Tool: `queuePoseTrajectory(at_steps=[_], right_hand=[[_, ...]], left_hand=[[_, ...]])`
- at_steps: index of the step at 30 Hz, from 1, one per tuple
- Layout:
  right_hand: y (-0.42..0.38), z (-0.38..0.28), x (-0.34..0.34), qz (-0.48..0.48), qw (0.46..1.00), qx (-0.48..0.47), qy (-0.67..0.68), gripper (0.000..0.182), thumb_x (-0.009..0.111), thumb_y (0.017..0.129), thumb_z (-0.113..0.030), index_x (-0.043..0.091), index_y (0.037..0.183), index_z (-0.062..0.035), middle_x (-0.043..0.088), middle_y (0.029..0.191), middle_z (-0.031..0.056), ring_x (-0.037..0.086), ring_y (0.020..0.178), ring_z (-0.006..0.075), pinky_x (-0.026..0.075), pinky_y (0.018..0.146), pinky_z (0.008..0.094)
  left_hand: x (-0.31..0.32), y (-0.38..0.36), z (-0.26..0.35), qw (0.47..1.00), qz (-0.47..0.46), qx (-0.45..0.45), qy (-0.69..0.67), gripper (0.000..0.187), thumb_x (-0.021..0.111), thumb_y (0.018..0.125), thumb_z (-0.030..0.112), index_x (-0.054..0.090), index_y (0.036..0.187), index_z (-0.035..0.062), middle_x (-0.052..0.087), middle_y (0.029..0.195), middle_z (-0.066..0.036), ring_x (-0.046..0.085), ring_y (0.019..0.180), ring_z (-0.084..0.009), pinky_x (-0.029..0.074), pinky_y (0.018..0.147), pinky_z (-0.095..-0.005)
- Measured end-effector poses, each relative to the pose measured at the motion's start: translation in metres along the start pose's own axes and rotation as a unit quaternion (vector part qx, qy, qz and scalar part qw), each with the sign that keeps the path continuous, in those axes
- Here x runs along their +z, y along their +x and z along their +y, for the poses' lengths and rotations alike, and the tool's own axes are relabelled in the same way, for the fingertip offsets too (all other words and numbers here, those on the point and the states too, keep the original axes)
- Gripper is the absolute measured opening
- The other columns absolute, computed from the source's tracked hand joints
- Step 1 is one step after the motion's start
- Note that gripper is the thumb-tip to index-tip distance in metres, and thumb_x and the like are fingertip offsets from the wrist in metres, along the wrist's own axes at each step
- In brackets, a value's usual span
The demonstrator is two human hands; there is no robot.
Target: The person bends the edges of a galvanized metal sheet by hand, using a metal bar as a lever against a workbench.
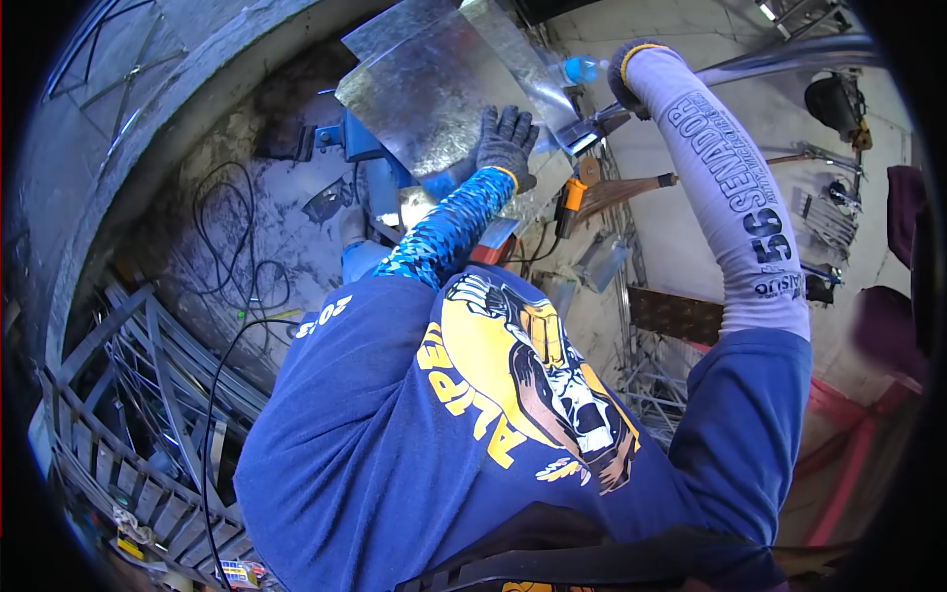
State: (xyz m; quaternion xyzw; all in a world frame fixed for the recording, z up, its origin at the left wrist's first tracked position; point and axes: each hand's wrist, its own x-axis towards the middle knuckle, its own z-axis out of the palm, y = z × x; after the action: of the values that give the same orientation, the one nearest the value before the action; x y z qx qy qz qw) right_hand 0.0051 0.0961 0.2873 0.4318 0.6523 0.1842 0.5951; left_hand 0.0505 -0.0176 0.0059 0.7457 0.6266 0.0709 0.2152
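My left hand (507, 148), in a grey knit glove, lies with fingers spread on a shiny sheet of metal (419, 94). The sheet overlaps other bright metal pieces at the top centre. To its right, my right hand (631, 81), also gloved, is closed around the end of a dark tool (597, 128). The tool's blocky far end is close to the sheet's right edge. Most of the right fingers are hidden by the glove's back and wrist. A blue-tinted bottle (580, 70) stands just left of this hand.
An orange and black power tool (569, 205) with a brown disc lies below the hands, beside a brown brush (626, 189). Blue metal equipment (362, 138) stands under the sheet. Black cables (232, 222) curl across the floor at left, above stacked metal bars (163, 395).
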Motion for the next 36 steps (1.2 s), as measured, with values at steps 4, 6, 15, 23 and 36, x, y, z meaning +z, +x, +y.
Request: queuePoseTrajectory(at_steps=[4, 6, 15, 23, 36], right_hand=[[0.01, -0.004, -0.004, 0.021, 1.0, -0.014, -0.015, 0.042, 0.078, 0.076, -0.015, 0.077, 0.118, -0.0117, 0.074, 0.119, 0.0154, 0.072, 0.11, 0.035, 0.056, 0.095, 0.0509], [0.011, -0.003, -0.003, 0.026, 0.999, -0.02, -0.029, 0.04, 0.078, 0.076, -0.015, 0.077, 0.115, -0.011, 0.074, 0.116, 0.0161, 0.072, 0.108, 0.0355, 0.057, 0.093, 0.0513], [-0.014, 0.025, 0.039, 0.081, 0.991, 0.01, 0.105, 0.03, 0.075, 0.075, -0.01, 0.08, 0.105, -0.0083, 0.077, 0.109, 0.0147, 0.075, 0.1, 0.0317, 0.06, 0.086, 0.0443], [-0.005, 0.03, 0.082, 0.118, 0.979, 0.031, 0.162, 0.044, 0.06, 0.095, -0.032, 0.068, 0.134, -0.0137, 0.068, 0.134, 0.0126, 0.066, 0.122, 0.0345, 0.05, 0.105, 0.0481], [-0.062, 0.131, 0.137, 0.067, 0.992, 0.06, 0.09, 0.028, 0.066, 0.083, -0.013, 0.074, 0.108, -0.0041, 0.074, 0.111, 0.021, 0.072, 0.102, 0.038, 0.058, 0.087, 0.0461]], left_hand=[[-0.002, -0.002, 0.0, 1.0, -0.006, 0.006, 0.009, 0.099, 0.059, 0.085, 0.07, 0.031, 0.162, 0.0158, 0.018, 0.172, -0.012, 0.007, 0.159, -0.035, -0.002, 0.122, -0.0672], [-0.002, -0.003, 0.0, 1.0, -0.007, 0.009, 0.009, 0.099, 0.059, 0.085, 0.071, 0.031, 0.162, 0.0156, 0.018, 0.172, -0.012, 0.007, 0.159, -0.035, -0.002, 0.122, -0.0676], [0.011, 0.002, -0.001, 1.0, 0.028, 0.007, -0.007, 0.105, 0.063, 0.08, 0.069, 0.028, 0.163, 0.0151, 0.019, 0.171, -0.012, 0.008, 0.159, -0.0354, -0.003, 0.123, -0.0664], [0.001, 0.002, 0.001, 1.0, -0.003, -0.002, 0.004, 0.108, 0.062, 0.081, 0.073, 0.023, 0.164, 0.0153, 0.017, 0.172, -0.01, 0.007, 0.16, -0.0335, -0.002, 0.123, -0.0665], [0.007, 0.0, -0.004, 0.998, 0.015, 0.022, 0.062, 0.096, 0.054, 0.088, 0.073, 0.031, 0.162, 0.0164, 0.02, 0.172, -0.009, 0.009, 0.159, -0.0348, -0.005, 0.121, -0.0696]])
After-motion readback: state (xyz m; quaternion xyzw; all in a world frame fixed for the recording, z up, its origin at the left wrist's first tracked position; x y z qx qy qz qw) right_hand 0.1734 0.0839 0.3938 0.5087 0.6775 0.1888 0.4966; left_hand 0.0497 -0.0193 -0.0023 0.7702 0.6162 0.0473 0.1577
